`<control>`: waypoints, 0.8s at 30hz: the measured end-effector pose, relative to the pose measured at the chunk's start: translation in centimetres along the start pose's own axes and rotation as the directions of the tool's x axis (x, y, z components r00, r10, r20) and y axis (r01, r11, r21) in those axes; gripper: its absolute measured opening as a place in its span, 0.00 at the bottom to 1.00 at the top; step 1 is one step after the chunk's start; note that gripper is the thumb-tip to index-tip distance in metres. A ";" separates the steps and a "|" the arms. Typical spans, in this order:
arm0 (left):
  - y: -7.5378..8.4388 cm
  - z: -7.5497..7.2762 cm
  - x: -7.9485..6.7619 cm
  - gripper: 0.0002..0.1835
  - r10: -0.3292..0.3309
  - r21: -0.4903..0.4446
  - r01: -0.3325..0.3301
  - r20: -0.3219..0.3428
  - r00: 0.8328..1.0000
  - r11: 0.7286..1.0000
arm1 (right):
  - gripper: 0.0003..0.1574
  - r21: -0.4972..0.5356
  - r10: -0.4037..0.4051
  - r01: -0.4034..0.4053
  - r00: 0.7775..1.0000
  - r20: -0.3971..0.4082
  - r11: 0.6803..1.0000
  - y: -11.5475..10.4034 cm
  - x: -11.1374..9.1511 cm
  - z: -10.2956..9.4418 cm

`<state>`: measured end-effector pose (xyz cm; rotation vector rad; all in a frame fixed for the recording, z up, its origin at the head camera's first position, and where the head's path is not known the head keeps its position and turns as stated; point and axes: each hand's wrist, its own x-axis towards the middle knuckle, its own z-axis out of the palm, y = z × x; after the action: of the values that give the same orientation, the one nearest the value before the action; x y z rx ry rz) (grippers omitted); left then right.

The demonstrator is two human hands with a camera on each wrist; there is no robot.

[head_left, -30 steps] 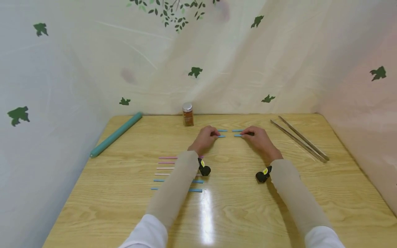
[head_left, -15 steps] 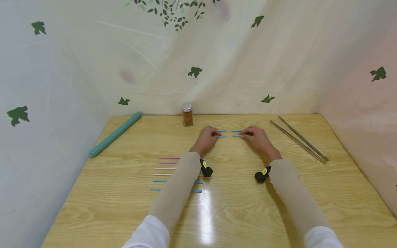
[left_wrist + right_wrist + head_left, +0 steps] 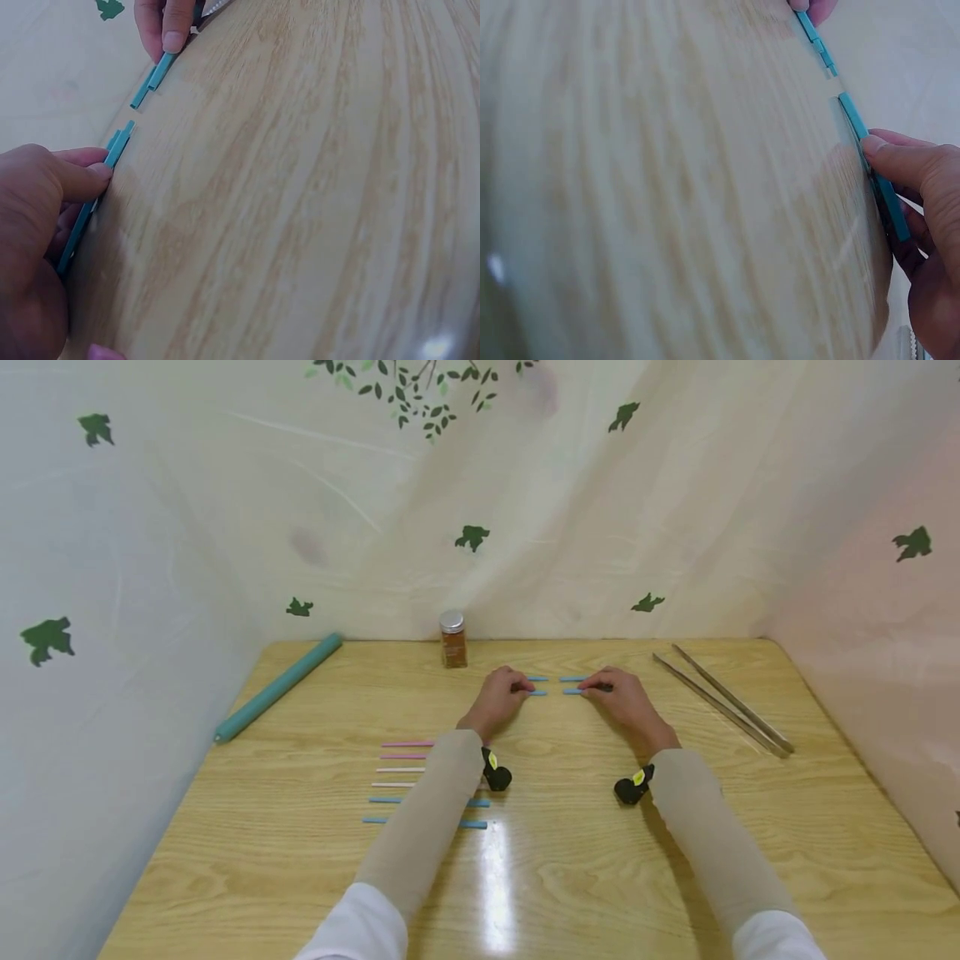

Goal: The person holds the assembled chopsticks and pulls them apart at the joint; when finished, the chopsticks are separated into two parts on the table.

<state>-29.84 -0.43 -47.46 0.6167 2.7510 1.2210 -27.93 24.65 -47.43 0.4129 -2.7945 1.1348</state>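
Note:
My left hand (image 3: 498,697) pinches a slim blue stick (image 3: 79,229) between thumb and fingers near the table's far side; its end (image 3: 537,693) shows past the fingertips in the head view. Opposite, my right hand (image 3: 626,697) pinches another blue stick (image 3: 891,202) that points back at the first, with a small gap between their ends. Just behind these lie two more blue sticks, one on the left (image 3: 537,678) and one on the right (image 3: 573,678), also end to end with a gap. The hands cover part of each stick.
Pink sticks (image 3: 405,744), white sticks (image 3: 397,769) and longer blue sticks (image 3: 477,803) lie in rows under the left forearm. A teal rod (image 3: 279,687) lies at left, a silver-lidded jar (image 3: 453,643) stands at the back, metal tongs (image 3: 723,706) lie at right.
The ends of the two held sticks have come slightly closer together, mostly as my left hand shifted a little to the right. Everything else lies as before.

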 end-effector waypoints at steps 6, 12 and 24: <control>0.0 0.0 -0.1 0.06 0.008 0.038 -0.009 0.021 1.000 0.999 | 0.10 -0.020 0.003 -0.003 1.000 0.013 1.000 0.3 -0.2 0.3; 0.1 -0.3 -0.4 0.06 0.068 0.135 -0.068 0.010 0.998 0.989 | 0.11 -0.010 0.018 -0.018 0.999 0.032 1.000 -0.2 -0.3 0.5; 0.9 -3.5 -1.5 0.10 0.148 0.017 -0.148 -0.003 0.989 0.989 | 0.13 0.061 -0.020 0.020 1.000 0.012 0.998 -3.3 0.0 0.8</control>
<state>-28.89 -2.86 -44.56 0.8348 2.7652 1.2285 -26.99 21.83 -45.78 0.4537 -2.7659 1.2192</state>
